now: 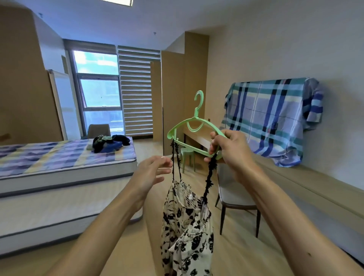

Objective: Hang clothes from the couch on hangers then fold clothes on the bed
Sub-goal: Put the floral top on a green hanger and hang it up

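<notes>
On the green hanger [197, 114] in the right hand [230, 149] hangs a dress [187, 226].

Head-worn wide-angle view, forward and downward.

Bright, even daylight indoors. Main source is the window [98, 86] on the far wall; its panes read bluish and the upper pane is partly blown out. Ceiling light [116, 1] at the top edge clips to pure white. Blinds [136, 90] glow in stripes. Shadows are soft and faint, with a weak one on the floor [246, 256] under the chair [234, 195].

Strong wide-angle distortion: wall and ceiling lines bow, the near edge of the bed [59, 177] curves, and the forearms stretch toward the bottom corners.

Hanger [196, 115] and right hand [230, 149] fairly sharp. Left hand [151, 171] fingertips slightly smeared. Far end soft with compression mush. Dark clothes pile [110, 142] on the bed loses detail.
</notes>
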A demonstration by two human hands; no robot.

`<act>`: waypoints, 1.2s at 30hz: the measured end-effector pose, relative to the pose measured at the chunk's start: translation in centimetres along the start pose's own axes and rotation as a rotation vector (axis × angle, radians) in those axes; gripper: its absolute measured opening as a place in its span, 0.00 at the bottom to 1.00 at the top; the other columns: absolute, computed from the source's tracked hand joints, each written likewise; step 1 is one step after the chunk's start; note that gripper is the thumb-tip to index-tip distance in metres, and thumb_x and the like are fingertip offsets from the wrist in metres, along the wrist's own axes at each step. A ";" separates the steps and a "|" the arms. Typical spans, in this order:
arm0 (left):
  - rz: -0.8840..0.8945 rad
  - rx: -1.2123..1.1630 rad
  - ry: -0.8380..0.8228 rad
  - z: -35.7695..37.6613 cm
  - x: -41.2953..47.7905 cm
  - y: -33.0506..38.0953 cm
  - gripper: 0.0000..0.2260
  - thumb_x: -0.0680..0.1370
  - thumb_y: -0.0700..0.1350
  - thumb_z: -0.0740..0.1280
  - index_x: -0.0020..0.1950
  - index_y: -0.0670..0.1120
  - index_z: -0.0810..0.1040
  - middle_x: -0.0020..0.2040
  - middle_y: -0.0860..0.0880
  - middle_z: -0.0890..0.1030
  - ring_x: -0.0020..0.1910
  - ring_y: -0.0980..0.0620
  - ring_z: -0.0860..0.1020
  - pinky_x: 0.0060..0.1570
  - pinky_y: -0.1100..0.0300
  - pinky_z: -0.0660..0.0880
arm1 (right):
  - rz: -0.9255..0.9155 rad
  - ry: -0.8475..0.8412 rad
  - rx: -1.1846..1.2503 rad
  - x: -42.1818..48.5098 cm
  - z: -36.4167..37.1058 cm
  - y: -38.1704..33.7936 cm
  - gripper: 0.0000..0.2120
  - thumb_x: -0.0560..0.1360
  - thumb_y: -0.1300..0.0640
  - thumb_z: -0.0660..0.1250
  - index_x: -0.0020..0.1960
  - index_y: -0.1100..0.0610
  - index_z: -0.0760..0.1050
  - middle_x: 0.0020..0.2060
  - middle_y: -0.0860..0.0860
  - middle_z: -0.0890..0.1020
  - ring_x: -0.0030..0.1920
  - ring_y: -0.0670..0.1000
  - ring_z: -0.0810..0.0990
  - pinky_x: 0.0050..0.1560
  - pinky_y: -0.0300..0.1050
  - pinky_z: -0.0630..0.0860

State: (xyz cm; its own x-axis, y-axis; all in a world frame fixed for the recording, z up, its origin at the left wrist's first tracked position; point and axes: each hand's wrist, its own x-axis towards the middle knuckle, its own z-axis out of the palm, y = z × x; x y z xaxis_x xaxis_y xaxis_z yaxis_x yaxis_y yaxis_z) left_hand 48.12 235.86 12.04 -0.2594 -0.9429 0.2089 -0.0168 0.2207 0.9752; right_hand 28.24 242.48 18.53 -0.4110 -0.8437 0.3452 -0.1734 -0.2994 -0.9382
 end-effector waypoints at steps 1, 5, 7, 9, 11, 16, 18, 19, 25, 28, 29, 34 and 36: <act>0.001 0.004 0.011 0.5 2.5 -0.3 0.13 0.83 0.52 0.62 0.56 0.46 0.83 0.54 0.48 0.85 0.57 0.49 0.82 0.64 0.47 0.75 | 0.003 -0.010 0.001 2.7 0.0 0.6 0.07 0.82 0.64 0.61 0.47 0.64 0.76 0.32 0.55 0.76 0.36 0.55 0.76 0.45 0.69 0.82; 0.028 0.019 0.051 2.1 13.8 -1.7 0.12 0.83 0.52 0.63 0.55 0.47 0.83 0.54 0.49 0.85 0.57 0.49 0.82 0.64 0.47 0.75 | -0.010 -0.041 -0.018 14.5 0.6 3.5 0.08 0.80 0.67 0.60 0.50 0.58 0.76 0.34 0.55 0.76 0.38 0.53 0.76 0.45 0.66 0.83; 0.019 0.015 0.062 2.3 16.2 -1.8 0.12 0.83 0.52 0.63 0.55 0.47 0.83 0.54 0.48 0.85 0.57 0.49 0.82 0.64 0.47 0.76 | -0.021 -0.038 -0.019 17.1 1.0 4.0 0.09 0.80 0.67 0.60 0.49 0.57 0.76 0.33 0.55 0.77 0.37 0.53 0.77 0.45 0.66 0.83; 0.019 0.009 0.073 2.7 20.8 -3.0 0.12 0.83 0.52 0.63 0.56 0.47 0.83 0.54 0.49 0.85 0.57 0.50 0.82 0.64 0.47 0.76 | -0.020 -0.049 -0.026 21.9 1.6 5.6 0.09 0.80 0.67 0.61 0.47 0.56 0.76 0.33 0.55 0.77 0.37 0.52 0.77 0.46 0.66 0.83; 0.017 0.003 0.091 2.9 25.9 -4.1 0.13 0.84 0.52 0.62 0.56 0.48 0.83 0.54 0.50 0.85 0.57 0.51 0.82 0.63 0.48 0.76 | -0.011 -0.066 -0.039 26.6 2.3 7.4 0.10 0.80 0.68 0.60 0.46 0.56 0.77 0.33 0.55 0.77 0.38 0.53 0.77 0.46 0.66 0.83; 0.038 -0.062 0.122 2.9 40.4 -7.9 0.13 0.84 0.51 0.62 0.56 0.46 0.83 0.53 0.49 0.86 0.56 0.51 0.83 0.59 0.53 0.77 | -0.018 -0.090 -0.034 39.7 5.4 13.8 0.10 0.78 0.68 0.61 0.47 0.56 0.79 0.33 0.57 0.77 0.38 0.54 0.76 0.46 0.69 0.82; 0.042 -0.087 0.127 2.5 46.4 -9.4 0.12 0.84 0.51 0.62 0.56 0.46 0.83 0.54 0.49 0.86 0.56 0.50 0.83 0.60 0.52 0.77 | -0.016 -0.100 -0.031 44.9 7.1 16.5 0.10 0.78 0.68 0.62 0.48 0.56 0.79 0.33 0.56 0.77 0.37 0.55 0.76 0.46 0.70 0.82; 0.038 -0.096 0.132 2.2 49.5 -10.1 0.12 0.84 0.50 0.62 0.56 0.46 0.83 0.54 0.48 0.86 0.56 0.49 0.83 0.60 0.51 0.77 | -0.015 -0.101 -0.028 47.6 8.2 17.8 0.10 0.78 0.68 0.62 0.46 0.57 0.79 0.33 0.56 0.77 0.37 0.55 0.76 0.45 0.69 0.82; 0.013 -0.129 0.161 0.8 66.1 -12.4 0.11 0.83 0.49 0.64 0.54 0.45 0.83 0.53 0.47 0.86 0.56 0.47 0.83 0.61 0.49 0.77 | 0.003 -0.109 0.025 62.9 13.3 23.4 0.12 0.78 0.68 0.62 0.42 0.59 0.79 0.32 0.56 0.75 0.37 0.54 0.75 0.42 0.69 0.82; 0.004 -0.115 0.155 0.1 73.8 -13.7 0.11 0.83 0.48 0.64 0.56 0.44 0.83 0.53 0.46 0.86 0.57 0.46 0.83 0.61 0.49 0.76 | 0.008 -0.100 0.074 70.7 15.7 26.2 0.10 0.78 0.69 0.62 0.46 0.58 0.80 0.32 0.55 0.75 0.38 0.54 0.75 0.43 0.64 0.83; 0.003 -0.113 0.151 -0.1 76.2 -14.1 0.11 0.83 0.48 0.64 0.56 0.44 0.83 0.53 0.46 0.86 0.57 0.46 0.83 0.61 0.49 0.76 | 0.005 -0.099 0.087 73.2 16.6 27.0 0.10 0.78 0.69 0.62 0.47 0.59 0.80 0.32 0.54 0.75 0.38 0.54 0.75 0.43 0.64 0.83; -0.007 -0.095 0.178 -1.3 88.1 -18.2 0.11 0.82 0.47 0.65 0.57 0.42 0.82 0.54 0.45 0.86 0.57 0.45 0.83 0.60 0.50 0.76 | -0.029 -0.103 0.115 85.6 21.0 33.0 0.09 0.77 0.69 0.62 0.44 0.61 0.80 0.31 0.54 0.77 0.36 0.52 0.76 0.42 0.67 0.83; 0.003 -0.078 0.198 -1.7 93.2 -20.2 0.11 0.82 0.47 0.65 0.57 0.42 0.82 0.53 0.45 0.86 0.57 0.45 0.83 0.60 0.50 0.76 | -0.037 -0.124 0.127 90.6 22.7 35.7 0.11 0.77 0.68 0.63 0.43 0.57 0.80 0.31 0.54 0.77 0.36 0.52 0.77 0.42 0.67 0.83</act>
State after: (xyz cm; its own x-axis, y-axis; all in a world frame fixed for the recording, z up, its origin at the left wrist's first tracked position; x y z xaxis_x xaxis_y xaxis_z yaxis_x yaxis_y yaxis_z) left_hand 25.88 143.08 11.96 -0.0647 -0.9747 0.2142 0.0603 0.2104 0.9758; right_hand 5.13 145.29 15.80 -0.2913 -0.8774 0.3811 -0.0682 -0.3783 -0.9232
